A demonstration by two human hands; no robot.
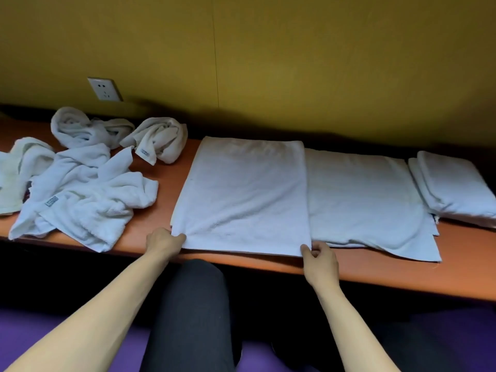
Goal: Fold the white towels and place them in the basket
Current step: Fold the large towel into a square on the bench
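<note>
Head view: the half-folded towel (241, 194) lies on the desk (161, 183), long axis left-right. Left hand (164, 241) pinches its near-left corner, right hand (319, 260) its near fold edge. No basket visible. Unfolded portion extends rightward.

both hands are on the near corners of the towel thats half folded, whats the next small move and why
Probably lift the doubled part's near corners and fold it right. The left hand and right hand pinch the towel there, and a single layer still lies flat toward the folded stack.
</note>
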